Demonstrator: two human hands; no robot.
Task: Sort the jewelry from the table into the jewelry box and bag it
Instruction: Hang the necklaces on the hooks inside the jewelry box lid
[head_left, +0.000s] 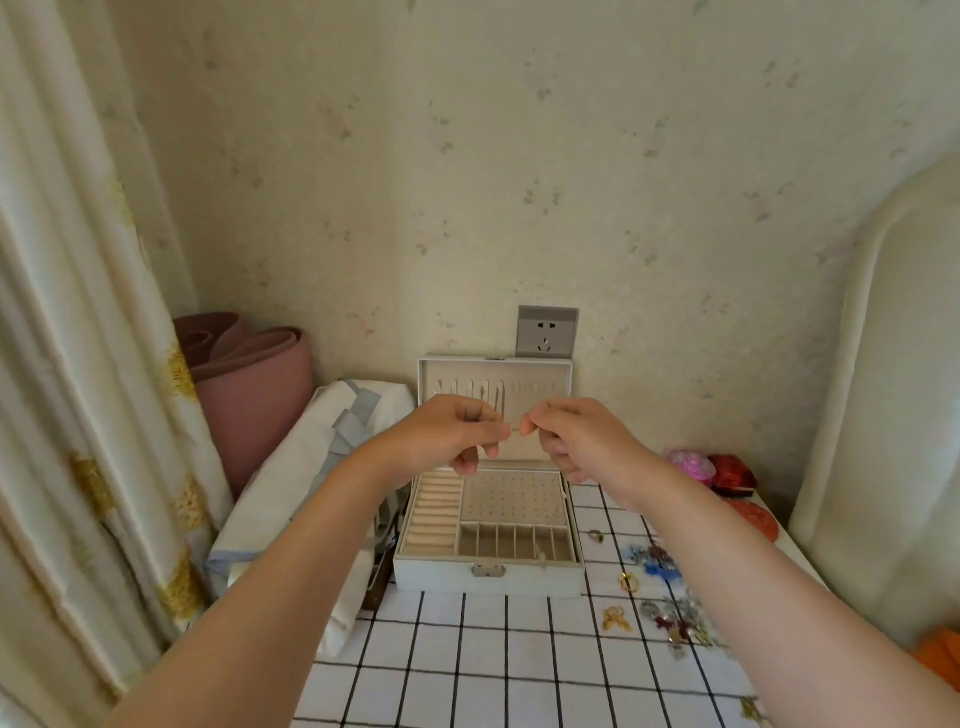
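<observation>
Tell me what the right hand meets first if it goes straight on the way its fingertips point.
Probably the left hand: the right hand points its pinching fingertips straight at it, with only a small thin piece pinched between both hands. Depth is uncertain.

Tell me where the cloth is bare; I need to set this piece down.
Free: the checked cloth in front of the jewelry box, down to the near edge. Crowded: right of the box, where loose jewelry lies scattered, with small cases behind it.
</observation>
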